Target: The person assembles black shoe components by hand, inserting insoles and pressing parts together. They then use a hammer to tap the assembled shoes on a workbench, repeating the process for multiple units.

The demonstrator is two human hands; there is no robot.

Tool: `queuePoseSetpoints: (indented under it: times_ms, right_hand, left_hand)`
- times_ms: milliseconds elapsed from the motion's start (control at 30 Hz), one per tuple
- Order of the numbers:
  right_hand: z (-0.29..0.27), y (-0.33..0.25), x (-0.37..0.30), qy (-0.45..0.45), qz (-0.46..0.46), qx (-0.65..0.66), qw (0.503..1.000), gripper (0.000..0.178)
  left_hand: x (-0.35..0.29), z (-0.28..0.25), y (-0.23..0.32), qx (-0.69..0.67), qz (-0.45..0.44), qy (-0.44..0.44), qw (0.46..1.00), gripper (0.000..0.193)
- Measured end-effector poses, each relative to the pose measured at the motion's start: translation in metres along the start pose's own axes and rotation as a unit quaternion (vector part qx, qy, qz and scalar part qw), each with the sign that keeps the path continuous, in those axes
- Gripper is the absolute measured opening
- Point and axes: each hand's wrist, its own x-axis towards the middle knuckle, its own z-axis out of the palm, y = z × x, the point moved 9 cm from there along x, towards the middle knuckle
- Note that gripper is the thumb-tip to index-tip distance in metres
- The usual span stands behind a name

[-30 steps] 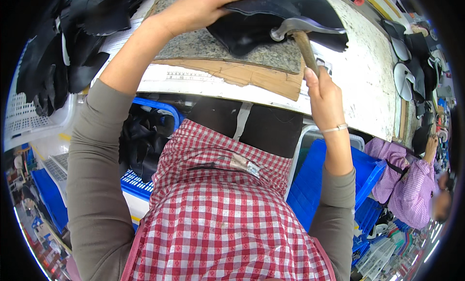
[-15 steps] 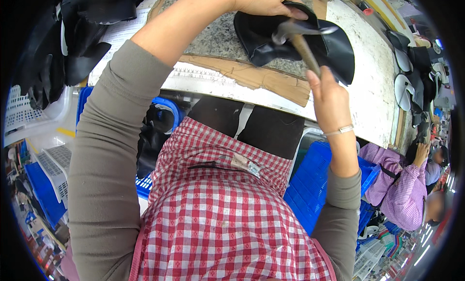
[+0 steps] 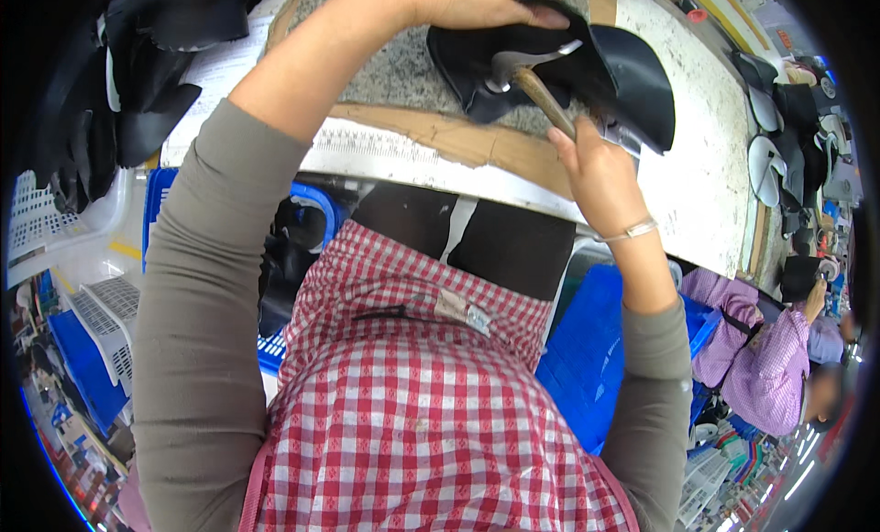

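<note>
My right hand point(image 3: 598, 173) is closed round the wooden handle of a hammer point(image 3: 543, 96). The metal head of the hammer lies over a black leather piece point(image 3: 632, 74) with curved flaps, which rests on a speckled stone slab point(image 3: 385, 74). At the far edge of the leather, my left hand point(image 3: 486, 2) grips it, with the thumb pressed on top. The top of the picture cuts off part of that hand, and its other fingers are mostly hidden.
A torn cardboard strip point(image 3: 458, 136) and a ruler point(image 3: 371, 147) lie along the near table edge. Black leather pieces point(image 3: 156, 83) are heaped at the left. A blue crate point(image 3: 587, 340) stands below the table. At the right, a person in a checked sleeve point(image 3: 765, 376) works nearby.
My right hand and the hammer have moved left and slightly up. My left hand has shifted a little left, and the leather has shifted slightly with it.
</note>
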Motion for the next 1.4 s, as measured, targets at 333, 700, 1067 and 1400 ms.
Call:
queuePoseSetpoints:
  times_ms: [333,700,1067,1400]
  right_hand:
    - [0.036,0.035,-0.018,-0.023,0.056,-0.010,0.998,0.037]
    - [-0.007,-0.002,-0.105,-0.165,0.008,0.243,0.956,0.028]
    - [0.049,-0.029,-0.077,-0.211,0.065,0.259,0.940,0.041]
    - [0.052,0.028,-0.088,-0.174,0.205,0.324,0.907,0.040]
  left_hand:
    - [-0.012,0.003,0.004,0.068,-0.075,0.002,0.995,0.055]
    - [-0.376,-0.085,0.012,0.134,-0.394,-0.161,0.895,0.092]
    - [-0.153,-0.147,-0.159,0.609,-0.189,0.334,0.694,0.034]
    - [-0.321,-0.359,-0.086,0.266,-0.182,0.588,0.742,0.034]
